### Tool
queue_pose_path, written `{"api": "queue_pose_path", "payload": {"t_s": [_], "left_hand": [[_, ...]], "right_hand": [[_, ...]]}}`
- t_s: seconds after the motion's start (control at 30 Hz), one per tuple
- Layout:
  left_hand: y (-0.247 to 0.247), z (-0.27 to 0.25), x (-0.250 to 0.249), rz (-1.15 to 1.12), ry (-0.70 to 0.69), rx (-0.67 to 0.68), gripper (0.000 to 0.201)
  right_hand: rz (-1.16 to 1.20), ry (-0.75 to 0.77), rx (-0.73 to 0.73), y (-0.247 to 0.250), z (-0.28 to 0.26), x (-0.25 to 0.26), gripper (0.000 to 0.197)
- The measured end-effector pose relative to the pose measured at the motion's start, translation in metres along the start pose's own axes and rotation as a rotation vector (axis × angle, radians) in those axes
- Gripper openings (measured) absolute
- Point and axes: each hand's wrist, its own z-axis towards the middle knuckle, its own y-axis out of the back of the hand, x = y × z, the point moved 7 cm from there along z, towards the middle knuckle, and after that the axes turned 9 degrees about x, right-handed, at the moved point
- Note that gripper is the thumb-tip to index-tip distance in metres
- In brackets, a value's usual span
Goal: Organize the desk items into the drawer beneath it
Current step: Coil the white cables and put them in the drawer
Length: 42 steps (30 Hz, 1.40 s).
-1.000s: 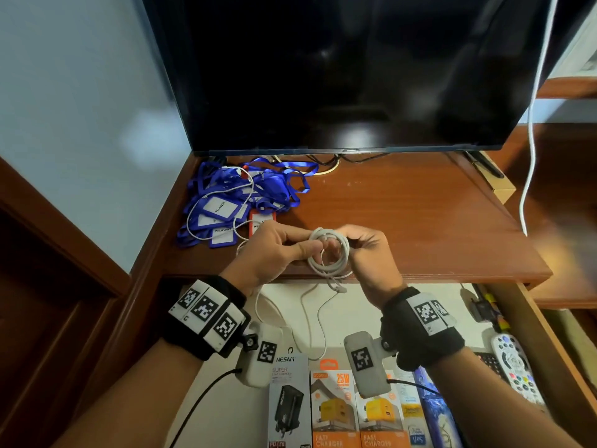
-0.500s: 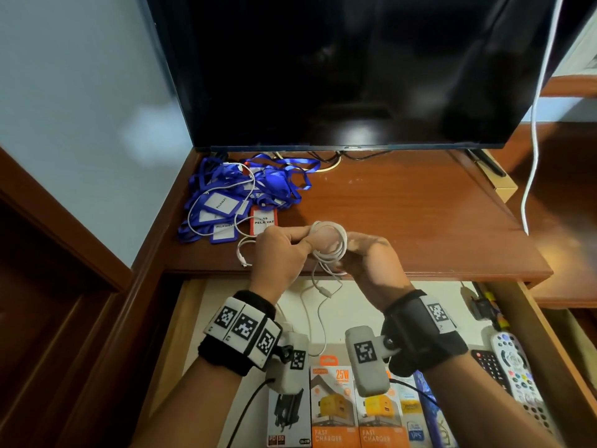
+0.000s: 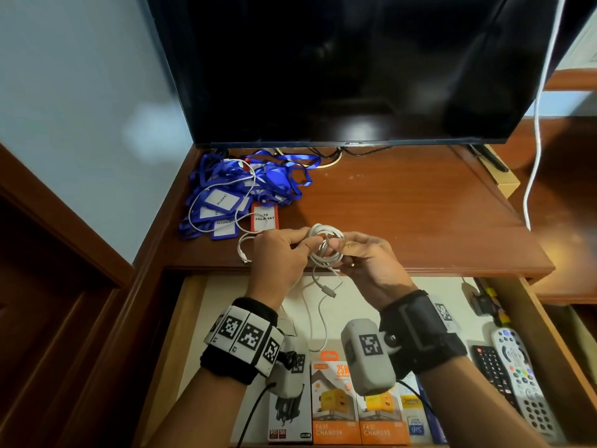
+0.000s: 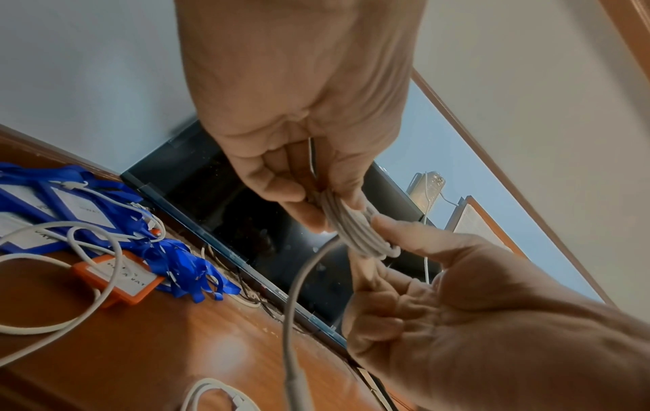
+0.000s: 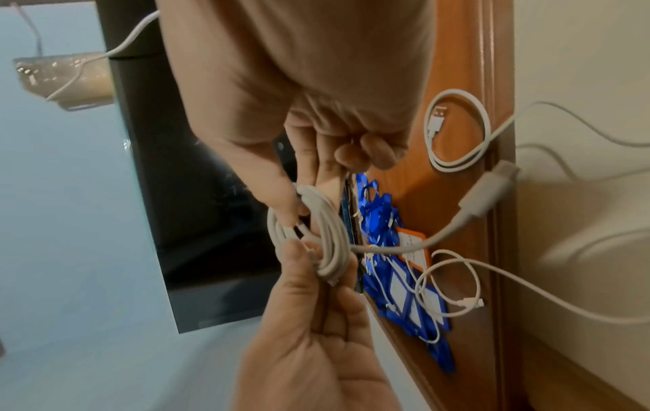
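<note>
A white charging cable (image 3: pixel 326 244), wound into a small coil, is held over the desk's front edge. My left hand (image 3: pixel 287 253) pinches the coil's left side and my right hand (image 3: pixel 361 253) grips its right side. In the left wrist view my thumb and fingers clamp the bundled coil strands (image 4: pixel 355 233). The right wrist view shows the coil (image 5: pixel 327 244) between both hands. Its loose end with the plug (image 3: pixel 330 291) hangs above the open drawer (image 3: pixel 190 318). A second white cable (image 3: pixel 245 247) lies on the desk (image 3: pixel 403 215) beside a pile of blue lanyards (image 3: pixel 245 192).
An orange badge holder (image 3: pixel 265 218) lies by the lanyards. A black TV (image 3: pixel 339 69) stands at the back of the desk. The drawer holds charger boxes (image 3: pixel 334 405) at the front and remote controls (image 3: pixel 517 367) on the right. A wall closes the left side.
My left forearm has swung in from the left to sit over the drawer. Both hands have kept hold of the coil at the desk's front edge.
</note>
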Motion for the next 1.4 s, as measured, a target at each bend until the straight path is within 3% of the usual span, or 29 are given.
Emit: {"api": "queue_pose_path", "payload": {"t_s": [0.1,0.23,0.37,0.43,0.57,0.77,0.83,0.97,1.07,1.17,1.3,1.4], "left_hand": [[0.000,-0.001,0.002,0.003,-0.019,-0.010,0.021],[-0.008,-0.002,0.015,-0.044,-0.009,0.049,0.022],[-0.005,-0.003,0.023,-0.058,-0.036,0.056,0.024],[-0.002,-0.002,0.022,-0.051,-0.048,0.036,0.024],[-0.001,-0.001,0.020,-0.073,-0.011,0.036,0.026],[0.007,-0.002,0.011,-0.127,0.004,-0.023,0.024],[0.008,-0.002,0.010,-0.128,0.004,-0.026,0.022],[0.011,-0.003,0.014,-0.121,0.021,-0.036,0.021],[0.015,-0.002,0.013,-0.089,-0.005,-0.047,0.023],[0.018,-0.001,0.013,-0.044,-0.035,-0.073,0.023],[0.019,-0.004,0.013,-0.022,-0.088,-0.110,0.023],[0.020,-0.004,0.012,-0.020,-0.124,-0.137,0.025]], "right_hand": [[0.081,-0.036,-0.013,0.000,0.000,-0.005,0.008],[0.217,-0.112,0.090,-0.012,-0.003,-0.010,0.034],[0.140,-0.120,0.179,-0.021,-0.009,-0.006,0.019],[0.119,-0.133,0.216,-0.024,-0.011,-0.006,0.021],[-0.081,-0.115,0.142,-0.017,-0.010,-0.006,0.032],[-0.150,0.137,-0.106,-0.006,-0.013,0.007,0.018],[-0.242,0.156,-0.186,-0.001,-0.015,0.005,0.007],[-0.435,0.172,-0.258,0.004,-0.014,0.008,0.015],[-0.594,0.181,-0.188,-0.001,-0.015,0.016,0.020],[-0.662,0.090,-0.073,-0.006,-0.015,0.023,0.019],[-0.619,-0.151,0.060,0.002,-0.004,0.032,0.018],[-0.547,-0.162,0.124,0.000,-0.001,0.036,0.024]]}}
